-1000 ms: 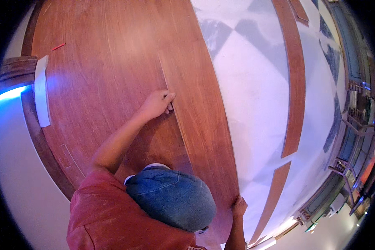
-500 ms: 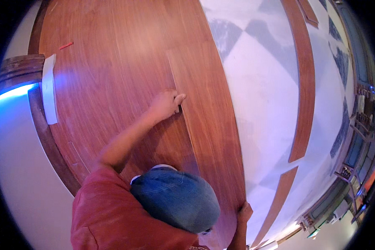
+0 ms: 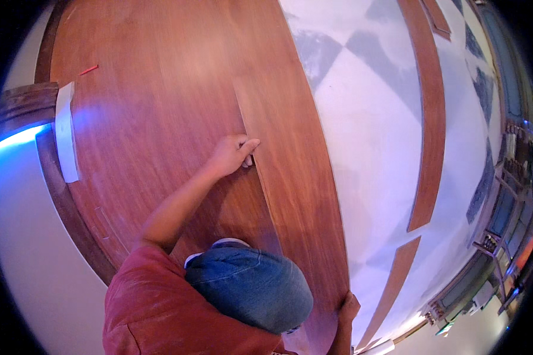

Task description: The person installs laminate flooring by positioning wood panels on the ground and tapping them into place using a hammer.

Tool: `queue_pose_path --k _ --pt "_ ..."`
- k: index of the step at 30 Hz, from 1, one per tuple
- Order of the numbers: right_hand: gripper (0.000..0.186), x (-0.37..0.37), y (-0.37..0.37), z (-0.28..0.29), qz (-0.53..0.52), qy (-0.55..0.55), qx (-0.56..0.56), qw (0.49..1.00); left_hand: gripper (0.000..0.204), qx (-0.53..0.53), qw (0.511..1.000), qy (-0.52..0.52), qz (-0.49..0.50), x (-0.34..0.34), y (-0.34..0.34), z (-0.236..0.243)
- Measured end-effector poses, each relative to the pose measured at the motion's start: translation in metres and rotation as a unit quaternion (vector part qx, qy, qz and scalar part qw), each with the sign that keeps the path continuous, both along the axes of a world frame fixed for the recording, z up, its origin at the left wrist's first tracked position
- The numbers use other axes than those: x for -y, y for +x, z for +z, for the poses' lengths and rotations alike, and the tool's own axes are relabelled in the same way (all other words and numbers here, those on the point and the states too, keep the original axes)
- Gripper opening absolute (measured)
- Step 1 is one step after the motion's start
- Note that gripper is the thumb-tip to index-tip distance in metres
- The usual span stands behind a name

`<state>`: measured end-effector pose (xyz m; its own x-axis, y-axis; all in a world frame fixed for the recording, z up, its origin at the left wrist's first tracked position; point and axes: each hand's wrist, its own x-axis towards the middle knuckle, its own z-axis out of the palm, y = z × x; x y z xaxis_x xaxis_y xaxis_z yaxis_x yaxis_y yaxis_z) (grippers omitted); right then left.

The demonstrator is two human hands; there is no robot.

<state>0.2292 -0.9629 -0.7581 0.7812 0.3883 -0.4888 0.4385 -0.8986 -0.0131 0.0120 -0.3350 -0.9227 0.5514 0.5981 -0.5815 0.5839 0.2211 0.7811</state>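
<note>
My left hand [image 3: 236, 154] has its fingers curled at the inner edge of a long reddish-brown plank [image 3: 290, 148], which lies along wood-grain boards [image 3: 148, 118]. Low at the right, my right hand [image 3: 347, 306] grips the plank's outer edge, its fingers partly hidden. Blue denim [image 3: 249, 284] and my red shirt fill the lower middle, covering part of the boards.
Right of the plank is a pale checkered floor [image 3: 373, 118] with loose strips [image 3: 426, 118] on it. A white strip [image 3: 65, 130] and small red object [image 3: 89, 70] lie leftward near a dark wooden piece [image 3: 23, 103]. Wooden furniture [image 3: 509, 183] lines the far right.
The whole view has shifted slightly, so the boards appear a little right and lower than a second ago. Both hands keep about the same places on the plank.
</note>
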Motion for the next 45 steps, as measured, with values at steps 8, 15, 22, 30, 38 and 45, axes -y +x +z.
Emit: queue_pose_path --k 8,15,22,30,38,45 --pt "0.069 -0.004 0.003 -0.001 -0.034 -0.008 -0.034 0.999 0.051 -0.012 1.000 0.020 -0.012 -0.001 0.001 0.007" --pt "0.067 -0.003 0.000 -0.020 -0.008 0.029 -0.032 0.999 0.051 -0.087 0.994 0.043 -0.052 -0.006 0.011 0.019" --pt "0.067 0.000 -0.002 -0.026 -0.021 0.012 -0.009 1.000 0.051 -0.127 0.989 0.037 -0.066 -0.010 0.014 0.019" --pt "0.071 0.000 -0.002 -0.032 -0.061 -0.004 -0.011 0.998 0.051 -0.162 0.982 0.025 -0.089 -0.011 0.019 0.017" --pt "0.063 0.006 -0.001 -0.067 -0.048 -0.007 -0.013 0.999 0.050 -0.153 0.982 0.035 -0.105 -0.014 0.022 0.022" --pt "0.060 0.004 -0.004 -0.077 -0.061 0.008 -0.019 0.998 0.048 -0.175 0.973 0.065 -0.133 -0.017 0.023 0.023"
